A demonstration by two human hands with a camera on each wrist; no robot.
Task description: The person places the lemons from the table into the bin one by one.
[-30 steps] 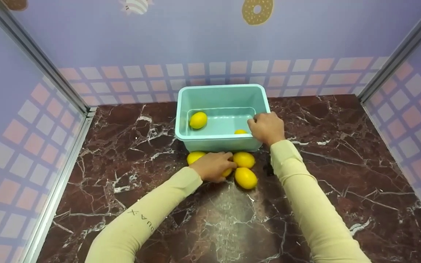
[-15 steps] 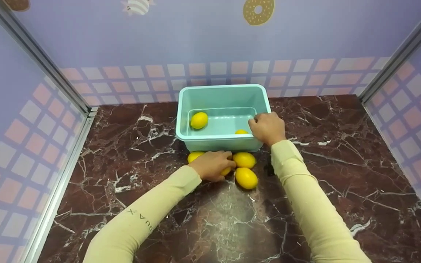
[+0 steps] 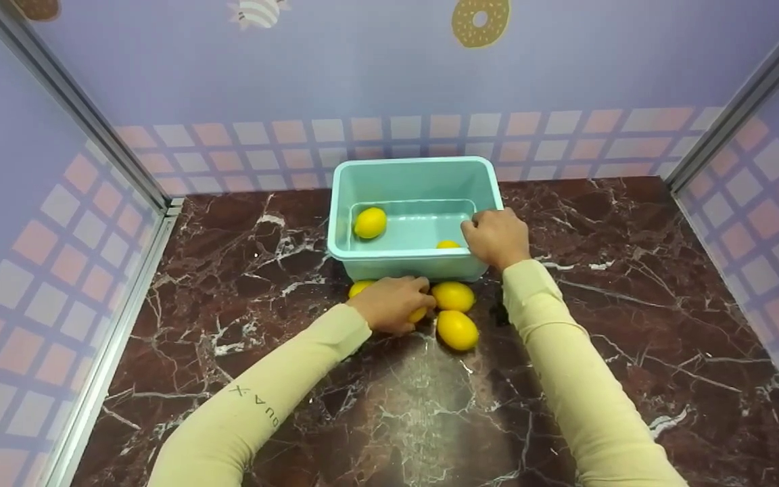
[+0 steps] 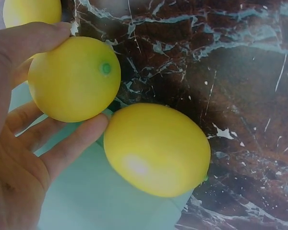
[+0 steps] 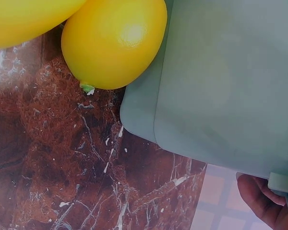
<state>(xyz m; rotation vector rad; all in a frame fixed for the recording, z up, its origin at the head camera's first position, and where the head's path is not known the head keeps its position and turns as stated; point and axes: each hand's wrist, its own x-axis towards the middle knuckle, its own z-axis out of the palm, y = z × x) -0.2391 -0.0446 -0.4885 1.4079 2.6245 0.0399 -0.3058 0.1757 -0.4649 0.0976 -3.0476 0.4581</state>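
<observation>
Just in front of a light teal plastic bin (image 3: pixel 396 269), my left hand (image 3: pixel 389 306) holds a lemon (image 4: pixel 74 79) between thumb and fingers. The left wrist view has the thumb above it and fingers below; one fingertip meets a second lemon (image 4: pixel 156 151). In the head view that neighbour (image 3: pixel 454 296) lies right of the hand, with another lemon (image 3: pixel 458 331) nearer me. A further lemon (image 3: pixel 360 288) is partly hidden behind the left hand. My right hand (image 3: pixel 498 237) grips the bin's right rim near its front corner; its fingers (image 5: pixel 257 196) show under the rim.
Inside the bin are a lemon (image 3: pixel 370 222) at the left and another (image 3: pixel 449 244) mostly hidden by the front wall. A dark red marbled tabletop (image 3: pixel 227 284) lies beneath. Purple tiled-pattern walls (image 3: pixel 376 81) stand behind and on both sides.
The left hand has risen very slightly at the same lemon. My right hand stays on the bin's rim, and the bin and other lemons keep their places.
</observation>
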